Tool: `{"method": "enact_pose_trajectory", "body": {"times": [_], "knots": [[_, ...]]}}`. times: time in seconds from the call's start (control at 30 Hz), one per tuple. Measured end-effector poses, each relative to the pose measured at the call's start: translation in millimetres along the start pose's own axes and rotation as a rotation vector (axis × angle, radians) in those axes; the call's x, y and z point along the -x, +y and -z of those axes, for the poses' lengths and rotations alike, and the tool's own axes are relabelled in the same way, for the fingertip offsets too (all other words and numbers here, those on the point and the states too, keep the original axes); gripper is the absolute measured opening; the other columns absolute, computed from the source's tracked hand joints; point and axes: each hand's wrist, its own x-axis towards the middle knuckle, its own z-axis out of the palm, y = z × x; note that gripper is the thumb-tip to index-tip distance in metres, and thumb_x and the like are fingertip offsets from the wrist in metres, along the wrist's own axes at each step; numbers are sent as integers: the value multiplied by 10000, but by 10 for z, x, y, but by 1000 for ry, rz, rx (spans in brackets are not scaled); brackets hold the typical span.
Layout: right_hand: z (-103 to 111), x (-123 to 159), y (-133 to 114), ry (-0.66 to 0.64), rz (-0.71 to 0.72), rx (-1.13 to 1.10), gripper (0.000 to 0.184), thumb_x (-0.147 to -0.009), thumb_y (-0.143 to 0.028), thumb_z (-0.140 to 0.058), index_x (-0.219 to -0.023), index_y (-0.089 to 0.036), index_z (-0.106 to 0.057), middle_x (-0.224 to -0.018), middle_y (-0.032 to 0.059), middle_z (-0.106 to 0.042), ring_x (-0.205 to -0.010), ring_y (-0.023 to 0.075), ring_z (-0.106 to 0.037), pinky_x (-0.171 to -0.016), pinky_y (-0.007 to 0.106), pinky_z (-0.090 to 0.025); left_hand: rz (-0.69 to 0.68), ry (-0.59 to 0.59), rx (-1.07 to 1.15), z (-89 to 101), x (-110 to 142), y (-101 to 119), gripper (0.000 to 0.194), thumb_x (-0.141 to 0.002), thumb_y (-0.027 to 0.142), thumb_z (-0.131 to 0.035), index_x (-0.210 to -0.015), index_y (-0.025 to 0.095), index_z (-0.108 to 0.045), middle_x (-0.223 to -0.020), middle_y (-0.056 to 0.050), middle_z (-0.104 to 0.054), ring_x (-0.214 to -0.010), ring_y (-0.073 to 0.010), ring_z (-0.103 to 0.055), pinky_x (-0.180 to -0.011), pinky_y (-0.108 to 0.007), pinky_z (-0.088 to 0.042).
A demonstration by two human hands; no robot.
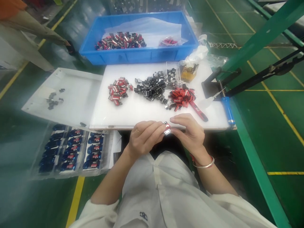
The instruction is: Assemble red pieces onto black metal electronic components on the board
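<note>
A small silver-and-red metal clip [167, 130] is pinched in the curled fingers of the left hand [143, 139]. The half-closed right hand [188, 133] is held just beside it, any contact being unclear, over the edge of a white plastic board [142, 115].

I can't make out the small silver-and-red part [167, 129] properly, because the left hand [143, 139] and right hand [188, 134] cover much of it. The loose pieces [120, 41] in the blue crate [138, 58] are too small to tell apart, the blister trays [71, 150] at lower left are blurred, and the frame's edge cuts off a nearby person's tan clothing [28, 30].
</note>
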Motion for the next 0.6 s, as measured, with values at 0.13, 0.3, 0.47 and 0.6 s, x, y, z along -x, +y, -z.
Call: {"method": "enact_pose_trajectory", "body": {"times": [0.13, 0.3, 0.47, 0.6], "knots": [[-4, 5, -10, -20, -12, 23, 170, -905, -303, -674, -1068, -255, -671, -919, 70, -750, -851, 243, -705, -696, 416, -593, 54, -38, 95, 15, 35, -11, 348, -837, 191, -723, -1174, 264, -672, -996, -32, -785, -917, -174, -728, -857, -288, -573], [-32, -15, -3, -36, 17, -15, 223, -903, -252, -672, -1126, -255, -663, -932, 72, -747, -864, 238, -698, -722, 405, -584, 11, 20, -69, -23, 32, -29, 207, -858, 248, -698, -1064, 240, -707, -920, -33, -783, -825, -171, -719, -776, -293, -590], [-90, -117, 78, -76, -81, -19, 202, -902, -300, -671, -1097, -255, -689, -941, 61, -743, -862, 225, -691, -752, 395, -591, 223, 80, 21, -88, -30, -78, 184, -850, 180, -667, -1026, 231, -679, -857, -21, -770, -799, -165, -715, -767, -299, -591], [-139, -300, 255, -5, -257, -11, 184, -908, -346, -633, -1027, -228, -709, -941, 62, -747, -816, 198, -694, -701, 344, -589, 515, 102, 133, -133, -38, -153, 100, -833, 183, -672, -926, 211, -694, -861, -23, -765, -807, -160, -715, -779, -307, -593]]}}
